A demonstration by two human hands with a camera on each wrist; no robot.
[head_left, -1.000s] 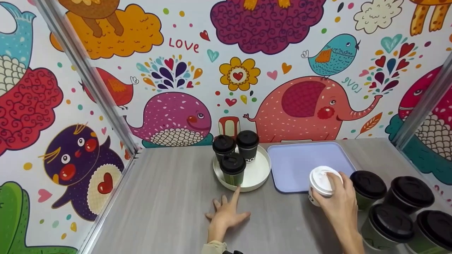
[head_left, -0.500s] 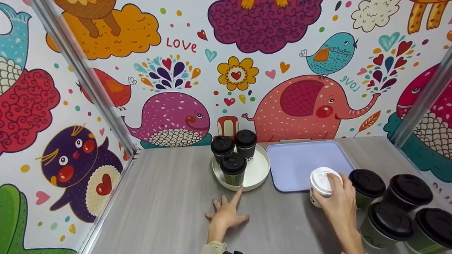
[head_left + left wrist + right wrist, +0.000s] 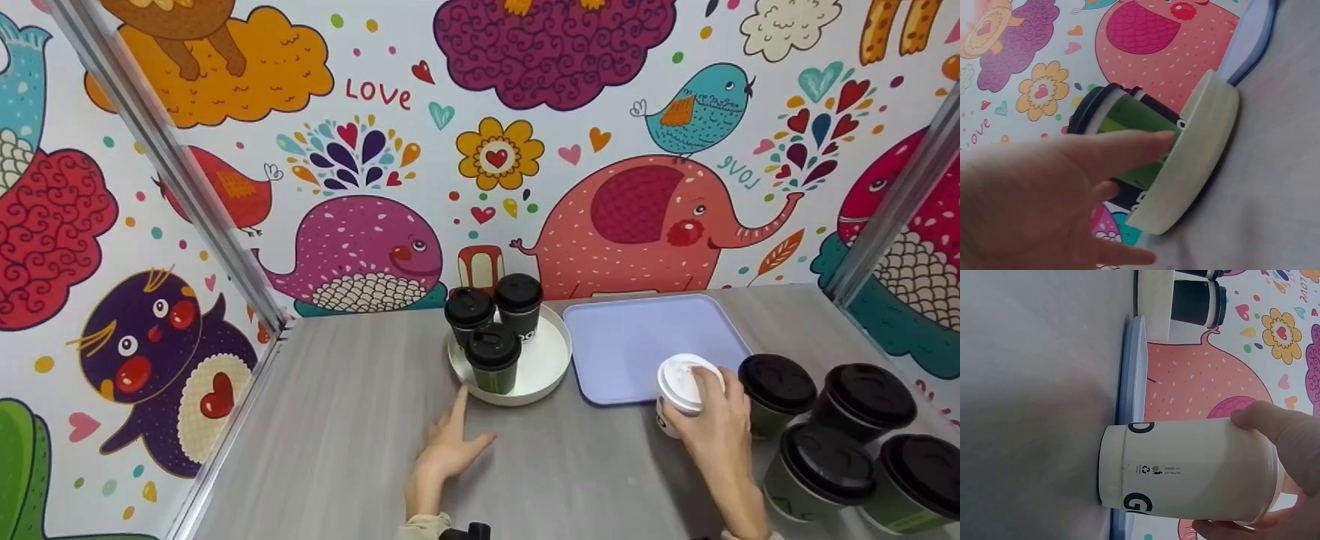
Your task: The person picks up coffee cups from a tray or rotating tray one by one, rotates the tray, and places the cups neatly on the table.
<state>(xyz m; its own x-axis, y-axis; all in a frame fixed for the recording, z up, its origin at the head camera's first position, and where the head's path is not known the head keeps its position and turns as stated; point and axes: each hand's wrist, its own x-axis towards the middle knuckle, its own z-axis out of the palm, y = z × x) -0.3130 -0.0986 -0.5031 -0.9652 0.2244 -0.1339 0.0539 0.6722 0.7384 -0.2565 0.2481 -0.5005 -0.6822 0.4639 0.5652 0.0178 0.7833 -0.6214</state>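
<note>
My left hand point(image 3: 444, 451) is stretched out with straight fingers just in front of a round white dish point(image 3: 551, 367), its index fingertip right at the dish's front left rim. Inside the dish stand three black-lidded paper cups; the nearest cup point(image 3: 495, 367) is green, and the left thumb overlaps it in the left wrist view. My right hand point(image 3: 716, 427) grips a white paper cup point(image 3: 1196, 469) near its white lid point(image 3: 681, 381), thumb on one side and fingers on the other. That cup is upright at the front edge of a lavender tray point(image 3: 637, 334), its base close over the table.
Several larger cups with black lids point(image 3: 776, 381) crowd the right side, close beside my right hand. The grey table point(image 3: 352, 420) meets a cartoon-printed wall point(image 3: 375, 45) at the back. Metal posts point(image 3: 169, 165) stand at both corners.
My left hand has moved left along the dish's front, from below the green cup to the front left rim. The right hand keeps holding the white cup in nearly the same place.
</note>
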